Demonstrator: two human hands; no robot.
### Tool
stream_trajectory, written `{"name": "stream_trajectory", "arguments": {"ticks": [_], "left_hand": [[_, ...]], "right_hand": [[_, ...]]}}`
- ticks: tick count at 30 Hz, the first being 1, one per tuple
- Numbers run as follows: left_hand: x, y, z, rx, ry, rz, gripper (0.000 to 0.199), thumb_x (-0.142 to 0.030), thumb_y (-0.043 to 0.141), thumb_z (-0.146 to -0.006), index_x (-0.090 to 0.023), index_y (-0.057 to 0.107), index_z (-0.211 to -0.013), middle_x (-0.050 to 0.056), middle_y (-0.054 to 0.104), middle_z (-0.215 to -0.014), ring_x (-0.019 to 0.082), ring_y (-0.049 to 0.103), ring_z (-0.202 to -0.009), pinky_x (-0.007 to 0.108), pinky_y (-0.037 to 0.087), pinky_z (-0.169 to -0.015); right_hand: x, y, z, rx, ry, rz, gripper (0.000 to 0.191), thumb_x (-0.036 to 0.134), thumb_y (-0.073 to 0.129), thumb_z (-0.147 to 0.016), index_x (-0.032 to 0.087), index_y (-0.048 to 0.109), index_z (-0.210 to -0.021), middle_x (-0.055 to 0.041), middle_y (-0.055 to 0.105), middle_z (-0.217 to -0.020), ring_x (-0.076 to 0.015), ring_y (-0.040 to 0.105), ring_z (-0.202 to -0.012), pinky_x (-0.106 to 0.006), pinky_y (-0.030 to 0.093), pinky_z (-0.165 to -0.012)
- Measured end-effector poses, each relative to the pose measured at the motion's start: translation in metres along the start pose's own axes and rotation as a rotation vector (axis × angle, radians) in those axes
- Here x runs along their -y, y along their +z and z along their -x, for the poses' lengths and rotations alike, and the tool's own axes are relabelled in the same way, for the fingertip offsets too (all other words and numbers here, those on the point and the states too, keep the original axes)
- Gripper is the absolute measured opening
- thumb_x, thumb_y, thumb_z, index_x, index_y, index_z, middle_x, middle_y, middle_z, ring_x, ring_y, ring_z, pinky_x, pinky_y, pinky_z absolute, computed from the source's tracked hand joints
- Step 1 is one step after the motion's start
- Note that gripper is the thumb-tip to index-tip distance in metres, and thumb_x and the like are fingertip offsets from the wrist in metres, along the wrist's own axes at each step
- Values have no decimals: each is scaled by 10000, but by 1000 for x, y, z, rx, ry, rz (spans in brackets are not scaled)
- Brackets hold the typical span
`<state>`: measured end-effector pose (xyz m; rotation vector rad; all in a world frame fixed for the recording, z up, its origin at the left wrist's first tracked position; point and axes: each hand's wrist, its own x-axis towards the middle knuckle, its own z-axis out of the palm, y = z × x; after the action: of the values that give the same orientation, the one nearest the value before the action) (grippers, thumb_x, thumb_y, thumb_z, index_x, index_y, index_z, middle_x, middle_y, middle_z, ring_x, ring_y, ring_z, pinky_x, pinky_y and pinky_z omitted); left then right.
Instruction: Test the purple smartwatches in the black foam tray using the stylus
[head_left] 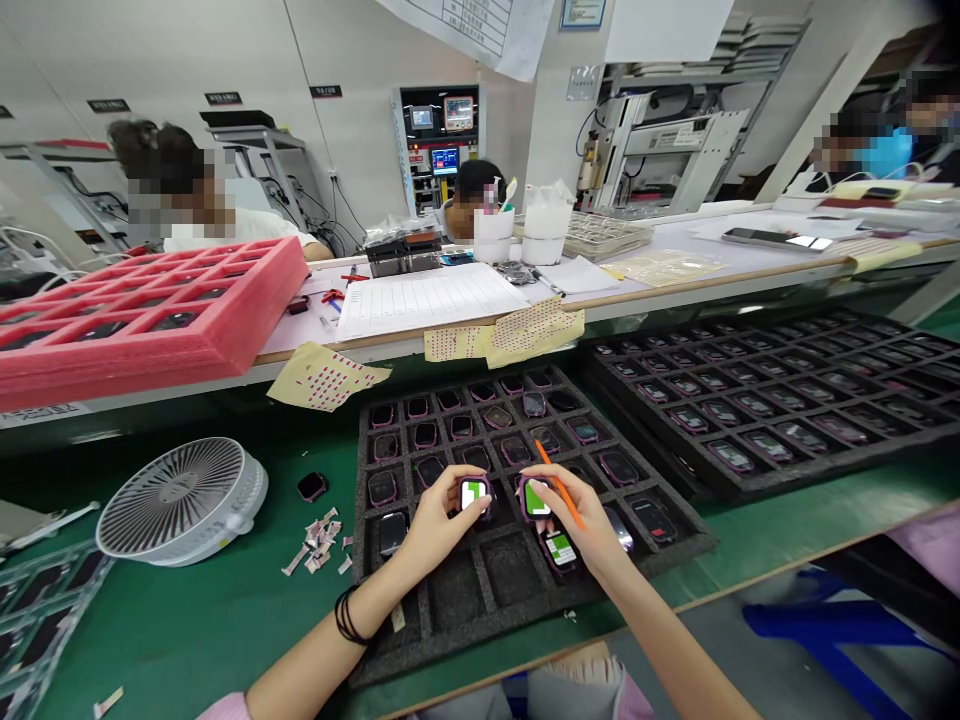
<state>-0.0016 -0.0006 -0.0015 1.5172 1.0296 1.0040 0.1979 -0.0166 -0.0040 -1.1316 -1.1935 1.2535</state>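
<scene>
Presently, left hand (pixel 439 512) grips watch A (pixel 473 492); right hand (pixel 589 520) pinches watch B (pixel 536 499) plus stick (pixel 559 484), over tray (pixel 427 648). Best held by rims, stick tip clear of screens.

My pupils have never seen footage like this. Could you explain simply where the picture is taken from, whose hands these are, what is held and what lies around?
No robot here: a head-worn camera looks down at its wearer's bare hands. The left hand holds a watch-like device; the right hand holds another lit device and an orange stick. Below them, a dark foam tray holds similar devices in compartments. Left of it, on the green surface, are a round fan, a loose device and small pale strips. A second dark tray lies right. A red foam tray rests on the raised shelf. Other people are beyond.
</scene>
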Motion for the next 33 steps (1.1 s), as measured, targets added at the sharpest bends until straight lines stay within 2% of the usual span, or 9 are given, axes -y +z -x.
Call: {"name": "stream_trajectory", "arguments": {"ticks": [7, 15, 19, 22, 28, 33], "left_hand": [[-6, 0, 0, -5, -46, -20, 339, -481, 570, -838, -153, 614, -905, 48, 638, -849, 154, 568, -728, 258, 446, -637], [0, 1, 0, 18, 7, 36, 352, -404, 649, -803, -172, 570, -1056, 87, 622, -1075, 198, 601, -947, 298, 482, -809], [0, 0, 0, 32, -13, 48, 390, -410, 630, -813, -173, 553, -1113, 82, 615, -1035, 181, 595, -860, 265, 498, -690], [-2, 0, 0, 45, -27, 67, 395, -461, 562, -848, -167, 563, -1111, 79, 617, -985, 177, 581, -814, 247, 491, -608], [-1, 0, -1, 40, -30, 98, 434, -475, 563, -842, -171, 543, -1152, 94, 603, -1066, 193, 576, -886, 251, 502, -644], [6, 1, -1, 56, -9, 93, 484, -387, 618, -818, -183, 481, -1234, 106, 583, -1132, 178, 577, -890, 263, 510, -697]], "right_hand": [[-1, 0, 0, 3, 5, -8, 356, 523, 663, -776, 206, 658, -939, -28, 612, -815, -103, 544, -457, -231, 420, -407], [-1, 0, -1, 6, -8, -25, 341, 509, 657, -786, 203, 652, -937, -26, 618, -802, -99, 550, -448, -223, 407, -407], [-1, 0, 0, 3, -41, -36, 333, 504, 605, -829, 196, 656, -945, 3, 565, -663, -113, 549, -440, -220, 396, -405], [-2, 0, 0, 10, -60, -45, 314, 485, 571, -860, 196, 653, -953, 7, 559, -638, -113, 547, -445, -217, 389, -410], [-1, 1, -1, 43, -71, -56, 330, 480, 583, -850, 207, 626, -1032, -3, 569, -674, -150, 594, -518, -233, 413, -420], [-3, 2, -3, 56, -50, -64, 383, 465, 631, -812, 212, 587, -1096, -30, 598, -808, -151, 619, -559, -229, 425, -419]]}}
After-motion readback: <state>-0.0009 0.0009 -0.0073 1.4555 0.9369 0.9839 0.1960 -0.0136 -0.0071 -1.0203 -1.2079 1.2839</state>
